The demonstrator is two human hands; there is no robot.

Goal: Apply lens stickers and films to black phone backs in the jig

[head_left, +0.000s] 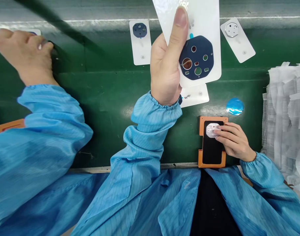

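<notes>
Close to the camera, my left hand [168, 62] pinches a white card [200, 19] with its thumb on the front. The card carries a dark blue octagonal sticker [201, 49] with round and square cut-outs. Lower right, my right hand [235, 139] lies with its fingers stretched out, fingertips touching a silvery octagonal plate [211, 130]. That plate is on the black pad [212, 152] of an orange-framed fixture [214, 165] at the table's near edge. Behind my left wrist, another white card [200, 95] is partly hidden.
White cards [143, 49] [245, 49] lie along the green table's far side. A shiny blue disc [235, 106] sits beyond the fixture. White sheets [285, 108] are stacked at right. At left are a co-worker's hand [32, 57] and an orange piece [10, 125].
</notes>
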